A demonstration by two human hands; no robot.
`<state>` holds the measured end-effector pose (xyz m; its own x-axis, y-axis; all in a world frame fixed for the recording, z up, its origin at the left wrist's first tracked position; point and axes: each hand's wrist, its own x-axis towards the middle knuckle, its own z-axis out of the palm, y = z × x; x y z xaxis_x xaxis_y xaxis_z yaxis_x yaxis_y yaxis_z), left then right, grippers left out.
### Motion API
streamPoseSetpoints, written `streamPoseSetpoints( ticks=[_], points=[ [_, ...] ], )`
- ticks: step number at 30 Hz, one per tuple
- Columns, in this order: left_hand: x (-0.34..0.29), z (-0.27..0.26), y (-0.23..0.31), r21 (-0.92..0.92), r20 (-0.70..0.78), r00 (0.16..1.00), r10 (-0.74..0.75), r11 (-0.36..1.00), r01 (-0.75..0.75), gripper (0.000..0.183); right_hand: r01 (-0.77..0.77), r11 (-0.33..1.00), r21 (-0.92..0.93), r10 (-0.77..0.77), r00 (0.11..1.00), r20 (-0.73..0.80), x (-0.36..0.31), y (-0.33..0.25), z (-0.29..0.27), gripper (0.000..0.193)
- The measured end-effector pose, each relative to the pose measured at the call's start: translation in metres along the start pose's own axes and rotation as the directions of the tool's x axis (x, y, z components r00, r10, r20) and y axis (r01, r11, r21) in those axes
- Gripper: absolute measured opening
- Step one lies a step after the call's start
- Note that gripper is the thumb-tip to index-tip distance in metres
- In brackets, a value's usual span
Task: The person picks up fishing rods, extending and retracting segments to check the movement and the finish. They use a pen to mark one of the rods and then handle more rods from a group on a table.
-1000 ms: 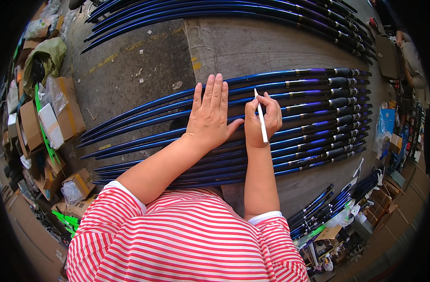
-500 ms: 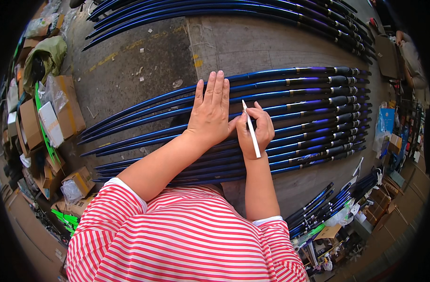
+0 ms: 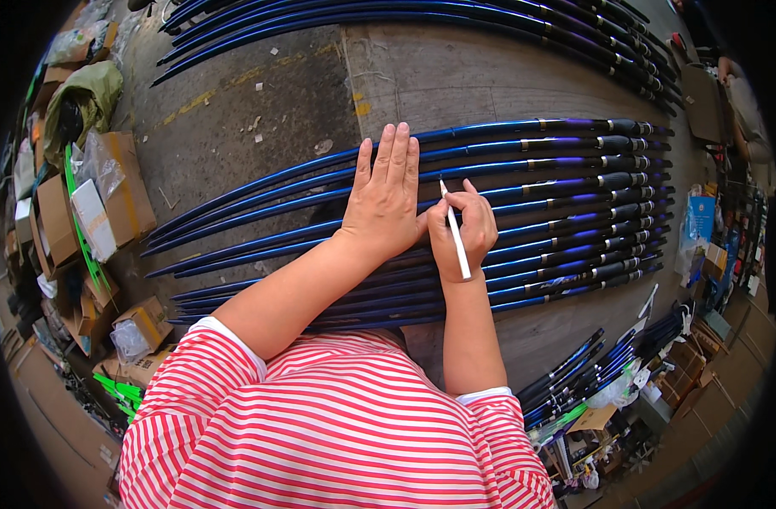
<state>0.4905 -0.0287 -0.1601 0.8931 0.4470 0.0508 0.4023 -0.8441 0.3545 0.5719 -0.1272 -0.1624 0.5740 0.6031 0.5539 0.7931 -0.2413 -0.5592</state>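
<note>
A row of long blue and black fishing rods (image 3: 566, 164) lies side by side across the middle, dark handles at the right and thin ends at the left. My left hand (image 3: 379, 195) rests flat across several of them, fingers together and stretched toward the far side. Just to its right, my right hand (image 3: 466, 231) pinches a slim white pen (image 3: 461, 254). The pen's tip points up at the third rod from the far side; whether it touches the rod I cannot tell. My left thumb reaches close to the right hand.
More blue rods (image 3: 388, 19) lie at the far edge. On the left are cardboard boxes (image 3: 126, 191), plastic bags and green strips (image 3: 82, 220). Another bundle of rods (image 3: 574, 382) and clutter occupy the lower right. A person's arm (image 3: 731, 72) shows at the far right.
The pen's tip has shifted very slightly to the right, with my right hand. My left hand stays flat on the rods. The whole view has moved a little.
</note>
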Motion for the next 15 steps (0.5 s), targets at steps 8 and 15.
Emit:
streamPoseSetpoints(
  ticks=[8,15],
  points=[
    [0.001,-0.006,0.0,-0.036,0.029,0.999,0.013,0.999,-0.012,0.081,-0.027,0.997,0.073,0.032,0.997,-0.065,-0.02,0.002,-0.023,0.015],
    [0.001,-0.006,0.0,-0.044,0.021,1.0,0.015,0.999,-0.014,0.083,0.02,1.0,0.001,-0.02,0.999,0.025,-0.03,0.001,-0.025,0.019]
  ],
)
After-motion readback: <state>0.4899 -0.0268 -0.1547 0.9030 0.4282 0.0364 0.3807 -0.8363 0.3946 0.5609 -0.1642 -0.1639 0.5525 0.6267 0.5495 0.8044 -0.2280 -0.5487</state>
